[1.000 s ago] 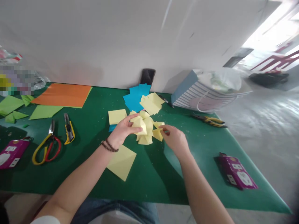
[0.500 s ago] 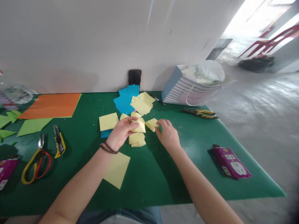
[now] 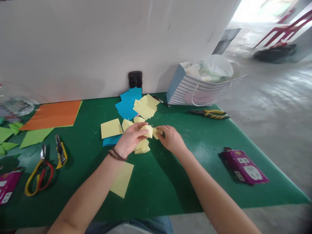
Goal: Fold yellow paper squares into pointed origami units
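My left hand point(image 3: 133, 138), fingers closed, grips a folded piece of pale yellow paper point(image 3: 148, 131). Just to its right, my right hand point(image 3: 170, 138) pinches another small folded yellow paper piece point(image 3: 155, 133) by its right side. The two pieces are very close; whether they touch I cannot tell. Below the fingers lies a folded yellow paper piece point(image 3: 141, 148), and more stick out behind my left hand. A stack of square yellow sheets point(image 3: 111, 128) rests on blue paper point(image 3: 112, 140) to the left. Partly under my left forearm is a flat yellow sheet point(image 3: 123, 178).
Blue sheets point(image 3: 129, 105) and yellow sheets point(image 3: 146, 106) fan out at the back. Scissors point(image 3: 40, 172), a yellow utility knife point(image 3: 60, 152) and orange paper point(image 3: 52, 114) lie left. Pliers point(image 3: 209, 113), a purple packet point(image 3: 245, 166) and a striped bag point(image 3: 202, 91) are on the right.
My right hand has moved slightly left, bringing its yellow piece up close to the one in my left hand. The camera view has shifted a little.
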{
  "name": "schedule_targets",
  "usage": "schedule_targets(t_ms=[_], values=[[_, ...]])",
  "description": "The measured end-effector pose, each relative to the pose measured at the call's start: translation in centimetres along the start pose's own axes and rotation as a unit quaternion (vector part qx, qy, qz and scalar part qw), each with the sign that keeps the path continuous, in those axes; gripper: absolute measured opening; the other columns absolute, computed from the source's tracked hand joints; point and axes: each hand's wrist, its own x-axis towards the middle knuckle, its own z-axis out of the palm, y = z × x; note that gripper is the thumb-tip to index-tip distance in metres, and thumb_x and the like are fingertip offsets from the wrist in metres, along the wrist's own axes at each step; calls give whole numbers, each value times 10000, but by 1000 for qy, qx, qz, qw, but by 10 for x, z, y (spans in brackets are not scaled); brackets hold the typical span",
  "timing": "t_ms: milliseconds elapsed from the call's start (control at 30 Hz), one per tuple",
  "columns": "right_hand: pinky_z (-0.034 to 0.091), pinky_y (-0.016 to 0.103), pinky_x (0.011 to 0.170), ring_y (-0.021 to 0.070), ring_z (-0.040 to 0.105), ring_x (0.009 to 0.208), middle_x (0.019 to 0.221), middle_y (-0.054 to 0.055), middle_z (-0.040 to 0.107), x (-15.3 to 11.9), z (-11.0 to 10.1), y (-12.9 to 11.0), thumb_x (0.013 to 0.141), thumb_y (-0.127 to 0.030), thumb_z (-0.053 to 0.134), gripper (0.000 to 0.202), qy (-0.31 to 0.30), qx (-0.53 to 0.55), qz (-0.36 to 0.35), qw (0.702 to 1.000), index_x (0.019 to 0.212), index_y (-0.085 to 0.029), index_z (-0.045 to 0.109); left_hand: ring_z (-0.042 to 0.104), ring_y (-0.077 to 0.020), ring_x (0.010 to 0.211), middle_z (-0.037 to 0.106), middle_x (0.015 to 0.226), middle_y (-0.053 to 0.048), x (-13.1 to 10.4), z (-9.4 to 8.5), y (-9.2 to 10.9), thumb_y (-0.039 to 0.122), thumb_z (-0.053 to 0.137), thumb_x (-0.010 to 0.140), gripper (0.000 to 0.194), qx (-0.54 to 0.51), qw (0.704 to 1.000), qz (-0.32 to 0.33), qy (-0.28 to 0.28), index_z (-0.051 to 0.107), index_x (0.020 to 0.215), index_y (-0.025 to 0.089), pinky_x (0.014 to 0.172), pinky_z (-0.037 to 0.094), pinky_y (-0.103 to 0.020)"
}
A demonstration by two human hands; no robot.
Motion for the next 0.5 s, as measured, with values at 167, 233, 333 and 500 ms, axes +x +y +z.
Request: schedule_targets(t_ms=[167, 233, 333, 500], values=[[510, 438, 797, 271, 624, 913, 1036, 121, 684, -17, -21, -11, 855, -311, 541, 307, 6, 14, 8, 1000, 1123, -197, 640, 594, -129, 901, 626, 1065, -41, -7, 6, -1, 106, 685, 710, 306, 136, 990, 16, -27, 657, 1007, 179, 761, 484, -236], [528, 406, 763, 250, 631, 914, 1046, 104, 683, -17, -38, -19, 876, -322, 532, 293, 25, 57, 16, 998, 1129, -219, 639, 593, -136, 914, 618, 1121, -44, -8, 8, -3, 151, 671, 745, 300, 223, 974, 27, -39, 652, 1041, 194, 766, 475, -243], [553, 334, 715, 199, 650, 892, 1042, 60, 699, -15, -63, -31, 898, -354, 535, 264, 11, 192, 2, 981, 1117, -261, 649, 601, -161, 937, 622, 1147, -55, -8, 8, -6, 200, 666, 769, 315, 298, 951, 51, -60, 635, 1083, 194, 790, 473, -271], [570, 353, 786, 216, 646, 1021, 1155, 67, 685, -13, -71, -38, 883, -337, 563, 230, -59, 255, -55, 964, 1063, -265, 686, 561, -223, 1130, 577, 1247, -68, -2, 9, -11, 177, 702, 738, 446, 278, 951, 99, -95, 586, 1167, 215, 911, 475, -333]])
